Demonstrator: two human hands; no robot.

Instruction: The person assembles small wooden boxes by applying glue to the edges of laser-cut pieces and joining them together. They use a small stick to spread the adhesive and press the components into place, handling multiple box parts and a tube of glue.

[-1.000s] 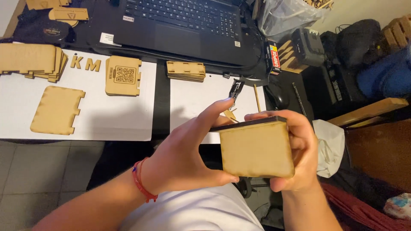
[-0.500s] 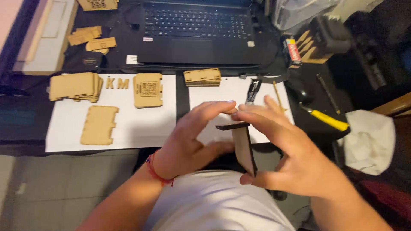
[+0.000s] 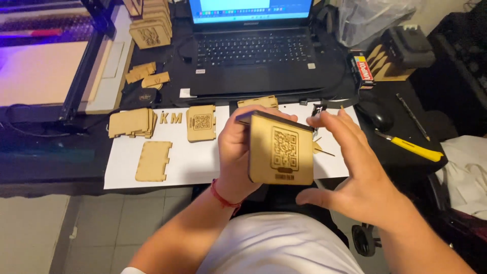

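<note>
Head view: left hand grips a wooden box. Right hand hovers open beside it. Best steadied from both sides, engraved face up.

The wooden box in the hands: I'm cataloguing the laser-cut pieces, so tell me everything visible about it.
The wooden box is a flat, pale plywood piece with dark burnt edges. Its facing panel bears an engraved square code pattern above a small line of engraving. It is held upright above the desk edge, tilted slightly. The left hand grips its left side, fingers wrapped behind; the right hand is open beside it, and contact cannot be told.
</note>
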